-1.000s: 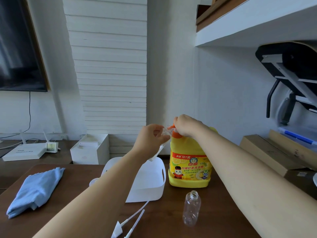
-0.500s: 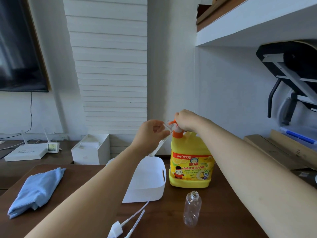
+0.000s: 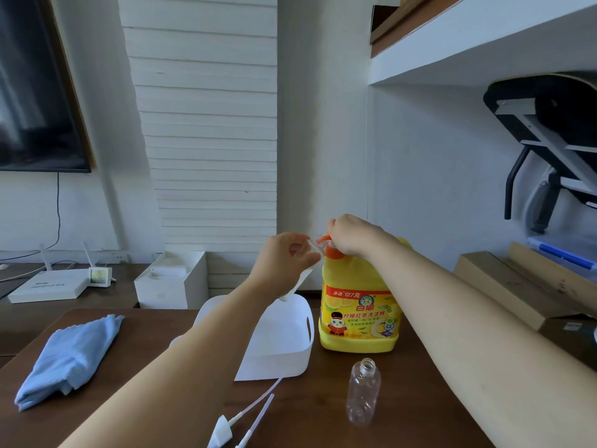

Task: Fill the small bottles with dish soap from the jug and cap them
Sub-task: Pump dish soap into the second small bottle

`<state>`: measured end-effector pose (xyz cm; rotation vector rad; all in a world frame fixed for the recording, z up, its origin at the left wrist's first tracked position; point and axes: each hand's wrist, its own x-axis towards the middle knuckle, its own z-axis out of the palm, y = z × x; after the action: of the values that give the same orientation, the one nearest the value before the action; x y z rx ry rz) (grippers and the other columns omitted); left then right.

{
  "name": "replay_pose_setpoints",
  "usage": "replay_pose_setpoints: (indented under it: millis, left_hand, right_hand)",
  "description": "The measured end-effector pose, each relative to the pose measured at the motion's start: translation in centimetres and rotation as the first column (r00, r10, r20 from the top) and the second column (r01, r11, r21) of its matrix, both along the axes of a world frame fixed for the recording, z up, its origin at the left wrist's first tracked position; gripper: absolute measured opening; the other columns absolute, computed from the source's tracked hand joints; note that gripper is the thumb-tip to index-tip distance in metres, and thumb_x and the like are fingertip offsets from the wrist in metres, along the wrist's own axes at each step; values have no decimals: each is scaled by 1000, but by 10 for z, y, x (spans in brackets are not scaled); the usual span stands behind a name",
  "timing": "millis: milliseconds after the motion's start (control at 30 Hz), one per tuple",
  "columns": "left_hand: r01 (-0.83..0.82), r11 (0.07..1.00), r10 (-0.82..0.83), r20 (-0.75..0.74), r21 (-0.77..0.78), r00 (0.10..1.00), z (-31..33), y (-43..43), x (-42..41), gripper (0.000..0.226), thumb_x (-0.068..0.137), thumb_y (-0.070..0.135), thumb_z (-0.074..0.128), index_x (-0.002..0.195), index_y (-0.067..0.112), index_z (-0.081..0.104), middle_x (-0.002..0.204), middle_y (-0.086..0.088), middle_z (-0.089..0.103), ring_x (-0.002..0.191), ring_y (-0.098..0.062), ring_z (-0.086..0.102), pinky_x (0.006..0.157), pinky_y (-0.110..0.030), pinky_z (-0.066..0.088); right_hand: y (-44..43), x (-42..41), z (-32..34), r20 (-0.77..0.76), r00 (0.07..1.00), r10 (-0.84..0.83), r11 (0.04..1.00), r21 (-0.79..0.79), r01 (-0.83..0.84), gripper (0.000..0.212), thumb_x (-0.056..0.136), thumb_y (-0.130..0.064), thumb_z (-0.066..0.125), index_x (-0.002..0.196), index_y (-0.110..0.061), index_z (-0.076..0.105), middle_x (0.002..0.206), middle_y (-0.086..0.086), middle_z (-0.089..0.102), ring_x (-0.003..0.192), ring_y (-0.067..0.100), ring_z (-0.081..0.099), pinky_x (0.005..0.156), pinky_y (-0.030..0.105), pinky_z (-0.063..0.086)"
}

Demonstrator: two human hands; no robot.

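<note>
Soft, even daylight; wide-angle view, sharp at the centre.
White walls [image 3: 420,156] are bright, and the dark bench [image 3: 323,421] carries only faint shadows. The jug [image 3: 358,305] label reads crisply. Pale reflections streak the television [image 3: 32,92], and the slatted panel [image 3: 206,124] bows toward the frame edge.

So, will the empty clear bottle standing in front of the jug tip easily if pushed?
The clear bottle looks empty and thin-walled, so it is probably very light. It stands upright, tall and narrow, so a small push would likely tip it. Its round body might then roll on the smooth table.
</note>
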<state>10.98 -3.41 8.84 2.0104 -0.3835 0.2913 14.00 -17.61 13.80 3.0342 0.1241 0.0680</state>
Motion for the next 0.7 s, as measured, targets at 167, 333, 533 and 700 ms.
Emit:
replay_pose_setpoints:
  millis: [167, 333, 533, 700]
  left_hand:
    - [0, 1000, 0, -2, -29, 1000, 5, -1, 3, 36, 84, 21, 68, 118, 10, 64, 109, -1, 69, 101, -13, 63, 82, -21, 45]
    - [-6, 998, 5, -8, -55, 1000, 9, -2, 6, 40, 82, 21, 70, 120, 9, 63, 109, -3, 69, 102, -15, 63, 87, -25, 47]
    - [-3, 999, 3, -1, -40, 1000, 6, -1, 6, 38, 83, 22, 69, 119, 10, 63, 110, -2, 68, 101, -13, 63, 86, -25, 46]
    - [-2, 1000, 1, -21, -21, 1000, 5, 1, 2, 31, 84, 23, 68, 111, 8, 65, 106, 0, 68, 99, -13, 62, 86, -25, 46]
  right_hand:
    - [5, -6, 20, -77, 997, -9, 1000, -12, 8, 35, 96, -17, 46, 127, 0, 43, 97, 14, 54, 94, 25, 54, 77, 32, 45]
    - [4, -9, 27, -65, 998, 14, 1000, 8, -14, 34, 95, -12, 44, 126, 4, 46, 90, 10, 55, 93, 25, 53, 75, 30, 41]
    - [4, -6, 21, -38, 999, 29, 999, -11, -30, 33, 94, -13, 47, 123, 2, 45, 100, 15, 51, 89, 23, 49, 80, 32, 46]
    - [2, 5, 8, 14, 999, 36, 999, -6, -36, 24, 93, -16, 48, 114, -4, 49, 78, 4, 41, 84, 24, 49, 77, 37, 48]
